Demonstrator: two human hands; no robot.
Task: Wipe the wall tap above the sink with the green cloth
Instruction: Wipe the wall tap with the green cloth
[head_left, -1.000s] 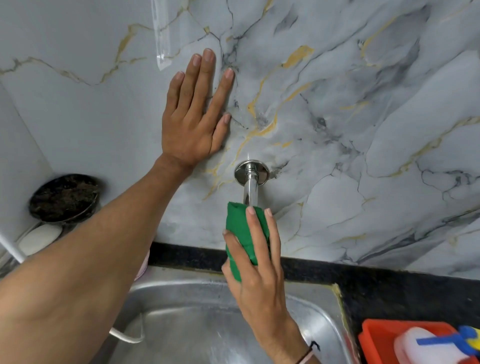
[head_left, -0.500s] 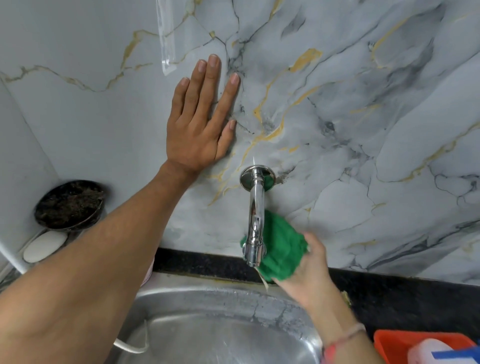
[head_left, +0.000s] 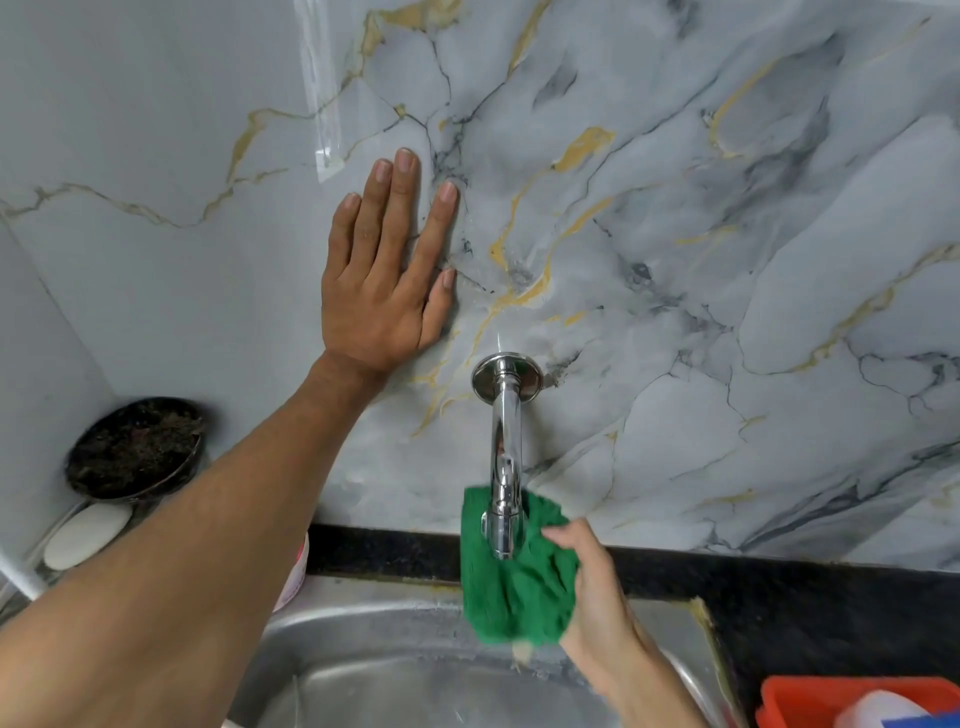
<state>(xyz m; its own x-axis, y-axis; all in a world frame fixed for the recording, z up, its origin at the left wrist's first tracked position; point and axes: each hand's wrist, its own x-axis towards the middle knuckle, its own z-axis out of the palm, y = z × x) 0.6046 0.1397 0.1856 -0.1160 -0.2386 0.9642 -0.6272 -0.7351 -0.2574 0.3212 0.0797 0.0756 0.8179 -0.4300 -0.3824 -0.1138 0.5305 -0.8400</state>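
Head view: we look down at a steel sink (head_left: 363, 675) with a chrome wall tap (head_left: 505, 457) on the marble wall (head_left: 727, 260) above it.
Wall tap: round flange flat on the wall, spout running down toward the sink; we take it as our landmark.
Green cloth (head_left: 519, 587): bunched behind and under the tap's spout end, touching it, hanging just above the sink's back rim.
Right hand (head_left: 592, 587): just right of the tap's outlet, fingers closed around the cloth, holding it against the spout.
Left hand (head_left: 387, 280): up and left of the tap's flange, palm flat on the wall, fingers spread wide, gripping nothing.
Dark bowl (head_left: 135, 447): far left of the tap, in the corner, with dark contents.
White soap bar (head_left: 87, 535): below the bowl, left of the tap.
Red tub (head_left: 841, 701): lower right of the tap, on the black counter (head_left: 831, 623); its contents are cut off, we cannot tell what they are.
Clear strip (head_left: 322, 88): on the wall, above and left of the tap.
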